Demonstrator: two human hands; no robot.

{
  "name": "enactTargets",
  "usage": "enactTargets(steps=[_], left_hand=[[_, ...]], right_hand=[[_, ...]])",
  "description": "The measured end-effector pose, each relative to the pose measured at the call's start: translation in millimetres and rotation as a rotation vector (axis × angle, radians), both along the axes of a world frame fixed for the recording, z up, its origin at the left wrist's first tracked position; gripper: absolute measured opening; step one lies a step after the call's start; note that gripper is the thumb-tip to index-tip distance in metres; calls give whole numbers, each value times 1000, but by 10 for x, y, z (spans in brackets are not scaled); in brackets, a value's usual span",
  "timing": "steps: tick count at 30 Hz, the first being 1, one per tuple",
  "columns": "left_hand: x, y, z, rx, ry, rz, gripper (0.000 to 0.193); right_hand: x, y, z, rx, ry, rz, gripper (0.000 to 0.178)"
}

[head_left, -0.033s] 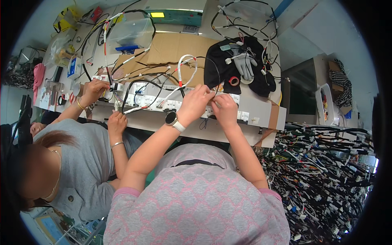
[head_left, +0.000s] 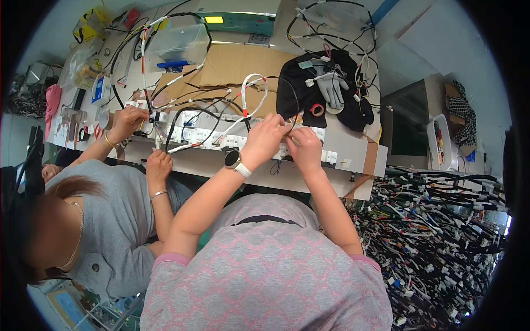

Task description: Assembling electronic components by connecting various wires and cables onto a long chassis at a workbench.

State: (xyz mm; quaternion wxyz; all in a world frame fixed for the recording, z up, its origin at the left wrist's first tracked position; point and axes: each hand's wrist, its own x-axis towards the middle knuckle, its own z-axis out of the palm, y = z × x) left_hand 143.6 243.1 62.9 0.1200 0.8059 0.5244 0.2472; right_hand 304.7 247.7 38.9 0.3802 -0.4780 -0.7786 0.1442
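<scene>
My left hand [head_left: 267,141], with a watch on its wrist, is closed, its fingertips pinching a thin dark wire [head_left: 297,98] that arcs down from the cable bundle. Close beside it, my right hand [head_left: 305,148] is closed too, thumb and finger pressed together; what lies between them is too small to make out. Both hands are over a row of white connector blocks [head_left: 329,156] along the bench's front edge. A wire harness [head_left: 193,109] with black and white wrapped branches lies across the blocks to the left. A white-wrapped loop [head_left: 243,102] with red bands rises beside my left hand.
At my left, a co-worker's hands [head_left: 128,122] handle the same row. Behind my hands are cardboard [head_left: 237,63], a black cloth [head_left: 290,83], a grey glove [head_left: 333,91] and a red tape roll [head_left: 317,110]. Many harnesses [head_left: 425,248] hang at the right.
</scene>
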Motion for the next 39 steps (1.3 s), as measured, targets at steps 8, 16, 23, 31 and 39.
enactTargets(steps=[8,16,23,31,39], left_hand=[[40,-38,-13,-30,0,65,40],[-67,70,-30,-211,-134,56,34],[-91,82,-65,-234,-166,56,34],[21,-26,32,-181,-200,132,28],[313,-193,-50,-172,-236,308,30]], right_hand=[[19,22,11,-10,-13,9,10],[38,43,-19,-96,16,15,9],[19,31,1,-115,45,5,9],[-8,74,70,18,-90,19,12],[-72,62,114,-97,-200,-128,17]])
